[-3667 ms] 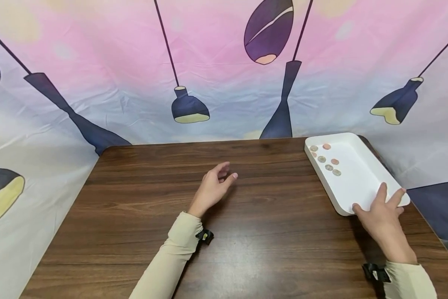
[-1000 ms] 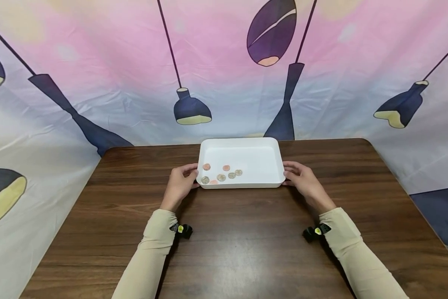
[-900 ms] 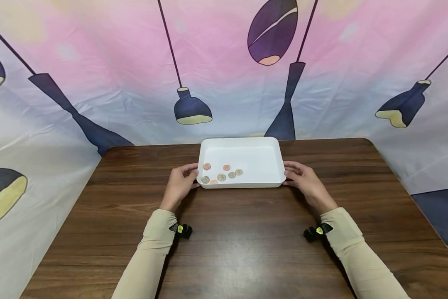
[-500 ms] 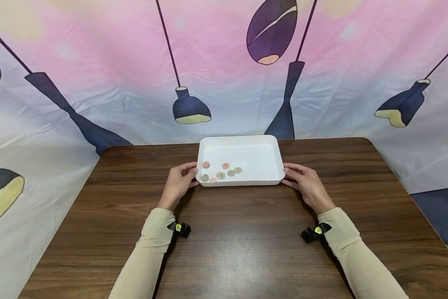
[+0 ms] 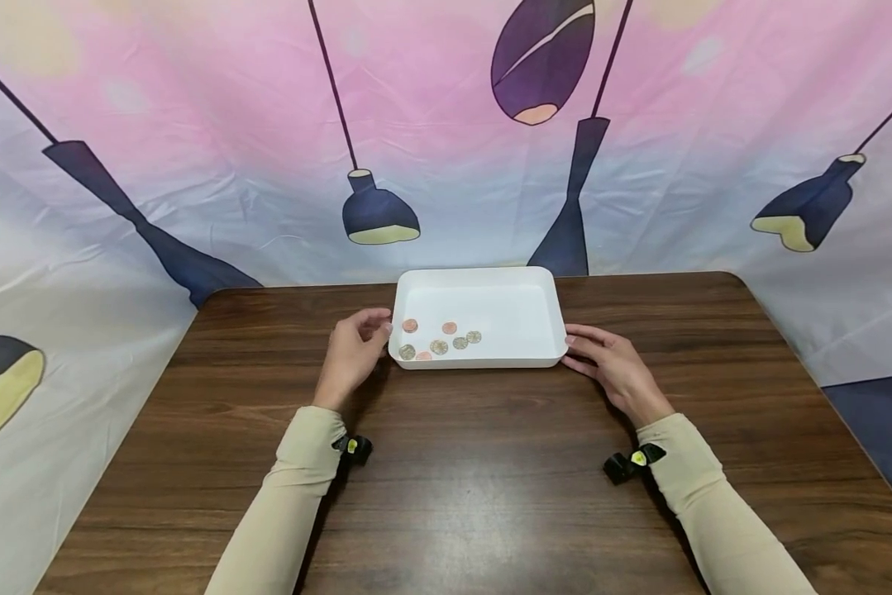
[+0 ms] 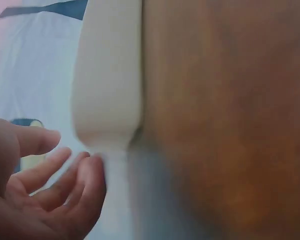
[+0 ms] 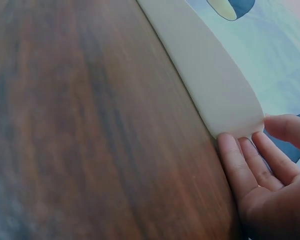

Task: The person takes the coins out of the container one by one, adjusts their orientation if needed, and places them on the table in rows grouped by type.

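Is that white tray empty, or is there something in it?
Not empty: the tray holds seven coins, three coppery and four silvery, lying flat toward its left side.

readable txt: none, all 3 views
coins [image 5: 439,347]: stamped faces, too sm. in head view to read any val. or lettering
tray [image 5: 483,364]: nothing legible on walls, head + both wrist views
L cam [image 5: 352,447]: yellow-green patch on blk body, too sm. to make out
R cam [image 5: 638,458]: same, illegible
backdrop [image 5: 267,99]: printed pics, no legible txt or nos.
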Action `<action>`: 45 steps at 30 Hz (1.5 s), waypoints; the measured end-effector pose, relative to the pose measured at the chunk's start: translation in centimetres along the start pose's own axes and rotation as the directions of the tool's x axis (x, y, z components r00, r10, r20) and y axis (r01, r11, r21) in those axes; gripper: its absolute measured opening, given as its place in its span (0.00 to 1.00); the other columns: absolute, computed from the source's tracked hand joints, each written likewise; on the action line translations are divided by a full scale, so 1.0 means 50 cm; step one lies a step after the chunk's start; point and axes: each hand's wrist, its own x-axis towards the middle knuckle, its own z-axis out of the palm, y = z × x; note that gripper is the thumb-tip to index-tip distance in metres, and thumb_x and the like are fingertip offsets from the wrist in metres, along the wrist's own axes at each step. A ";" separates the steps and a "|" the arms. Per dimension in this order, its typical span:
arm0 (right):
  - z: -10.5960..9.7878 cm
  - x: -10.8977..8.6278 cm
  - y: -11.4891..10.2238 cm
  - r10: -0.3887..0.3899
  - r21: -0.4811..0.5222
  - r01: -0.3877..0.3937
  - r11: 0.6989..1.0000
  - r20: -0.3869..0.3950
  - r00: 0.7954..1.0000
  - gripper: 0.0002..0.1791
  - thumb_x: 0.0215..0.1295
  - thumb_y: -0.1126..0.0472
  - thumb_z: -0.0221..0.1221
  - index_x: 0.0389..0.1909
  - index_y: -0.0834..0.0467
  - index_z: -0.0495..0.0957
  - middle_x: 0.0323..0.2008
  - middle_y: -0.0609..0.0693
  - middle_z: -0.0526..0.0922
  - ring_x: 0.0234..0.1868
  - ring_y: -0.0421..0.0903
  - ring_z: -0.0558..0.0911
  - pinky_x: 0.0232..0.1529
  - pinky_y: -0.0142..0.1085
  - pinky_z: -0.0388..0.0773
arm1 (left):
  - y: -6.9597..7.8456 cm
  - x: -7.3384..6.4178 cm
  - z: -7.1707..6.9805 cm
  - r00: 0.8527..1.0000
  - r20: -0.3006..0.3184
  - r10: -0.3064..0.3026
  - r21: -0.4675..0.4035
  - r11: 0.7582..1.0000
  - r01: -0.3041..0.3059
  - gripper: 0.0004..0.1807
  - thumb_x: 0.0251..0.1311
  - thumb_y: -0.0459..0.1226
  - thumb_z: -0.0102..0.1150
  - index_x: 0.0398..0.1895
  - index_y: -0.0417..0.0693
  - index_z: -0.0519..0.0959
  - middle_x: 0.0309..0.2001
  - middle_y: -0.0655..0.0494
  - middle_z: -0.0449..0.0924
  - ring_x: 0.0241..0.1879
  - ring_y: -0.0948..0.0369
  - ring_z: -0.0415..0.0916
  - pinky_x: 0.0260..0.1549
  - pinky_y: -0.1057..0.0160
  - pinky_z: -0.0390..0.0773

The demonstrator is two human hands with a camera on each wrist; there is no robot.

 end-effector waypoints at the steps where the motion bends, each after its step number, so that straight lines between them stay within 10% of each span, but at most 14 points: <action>1: 0.000 0.000 -0.001 -0.001 -0.004 0.001 1.000 -0.001 1.000 0.31 0.78 0.63 0.61 0.75 0.70 0.65 0.56 0.49 0.81 0.51 0.40 0.85 0.57 0.34 0.82 | 0.010 0.004 -0.003 0.999 -0.021 0.042 0.049 0.998 -0.041 0.16 0.77 0.34 0.57 0.62 0.37 0.82 0.50 0.40 0.85 0.47 0.49 0.82 0.46 0.56 0.83; 6: -0.003 0.000 -0.002 -0.007 -0.017 0.007 1.000 -0.007 1.000 0.31 0.78 0.62 0.61 0.75 0.70 0.65 0.56 0.49 0.81 0.51 0.39 0.85 0.57 0.34 0.82 | 0.068 0.030 -0.001 0.989 0.050 0.136 0.130 0.981 -0.141 0.14 0.73 0.33 0.61 0.57 0.38 0.85 0.43 0.43 0.88 0.39 0.47 0.84 0.40 0.54 0.82; 13: -0.006 0.000 0.007 -0.002 -0.022 0.001 1.000 -0.013 1.000 0.30 0.78 0.63 0.61 0.74 0.70 0.66 0.55 0.48 0.81 0.50 0.38 0.86 0.57 0.34 0.82 | 0.082 0.072 0.058 0.963 0.266 -0.036 0.157 0.988 -0.007 0.16 0.72 0.31 0.61 0.60 0.38 0.83 0.47 0.42 0.86 0.37 0.50 0.87 0.32 0.58 0.87; 22: 0.000 0.003 0.016 -0.003 -0.025 0.003 1.000 -0.008 1.000 0.28 0.79 0.63 0.60 0.74 0.71 0.67 0.56 0.49 0.81 0.50 0.38 0.86 0.57 0.35 0.82 | 0.061 0.088 0.112 0.931 0.305 -0.203 0.119 0.978 0.174 0.17 0.70 0.34 0.68 0.59 0.40 0.83 0.48 0.46 0.83 0.29 0.57 0.85 0.27 0.58 0.86; 33: -0.005 0.002 0.001 -0.006 -0.024 0.007 1.000 0.015 1.000 0.29 0.79 0.63 0.60 0.74 0.71 0.66 0.58 0.52 0.80 0.51 0.39 0.86 0.58 0.35 0.82 | 0.060 0.095 0.130 0.947 0.277 -0.164 0.192 0.975 0.113 0.13 0.70 0.35 0.68 0.55 0.41 0.85 0.40 0.50 0.83 0.27 0.59 0.85 0.24 0.62 0.84; 45: -0.010 0.004 -0.001 -0.009 -0.058 0.010 0.998 0.022 1.000 0.29 0.79 0.61 0.60 0.74 0.70 0.66 0.56 0.50 0.81 0.51 0.39 0.85 0.58 0.35 0.82 | 0.060 0.109 0.129 0.914 0.357 -0.193 0.225 0.967 0.117 0.08 0.71 0.33 0.64 0.50 0.43 0.80 0.40 0.49 0.78 0.29 0.57 0.84 0.26 0.60 0.83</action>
